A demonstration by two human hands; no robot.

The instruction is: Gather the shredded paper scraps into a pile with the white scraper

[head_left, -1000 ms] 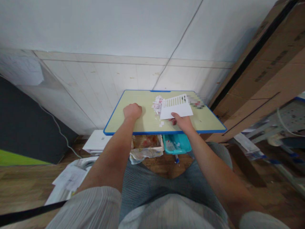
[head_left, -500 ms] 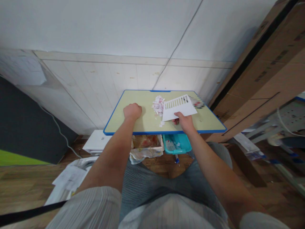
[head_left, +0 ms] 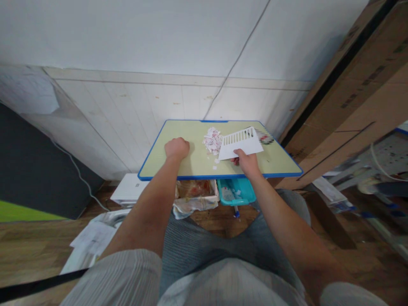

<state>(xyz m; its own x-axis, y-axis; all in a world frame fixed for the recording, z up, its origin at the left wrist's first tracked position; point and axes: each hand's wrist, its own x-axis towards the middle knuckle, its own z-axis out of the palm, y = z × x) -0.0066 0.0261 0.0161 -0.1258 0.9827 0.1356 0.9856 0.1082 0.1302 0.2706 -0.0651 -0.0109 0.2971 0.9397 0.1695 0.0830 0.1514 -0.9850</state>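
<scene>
On the table, my left hand (head_left: 177, 148) rests as a closed fist on the left side, and nothing shows in it. My right hand (head_left: 245, 160) pinches a white slotted card (head_left: 241, 148) by its near edge, thumb on top and fingers beneath. A row of slots runs along the card's far side. Left of the card, close to its edge, lies a heap of torn paper scraps (head_left: 212, 140), white with pinkish marks. A few loose scraps (head_left: 215, 167) lie in front of the heap.
A blue-edged, pale yellow table (head_left: 197, 165) stands against the wall. Beneath it are a turquoise basket (head_left: 244, 200) with scraps inside and a lined box (head_left: 215, 198). A blurred object (head_left: 265, 137) lies at the table's right rear. Tall cardboard boxes (head_left: 338, 110) lean at the right.
The white card has shifted slightly right, away from the paper heap, and its left edge has risen a little in view. My left fist stays in place.
</scene>
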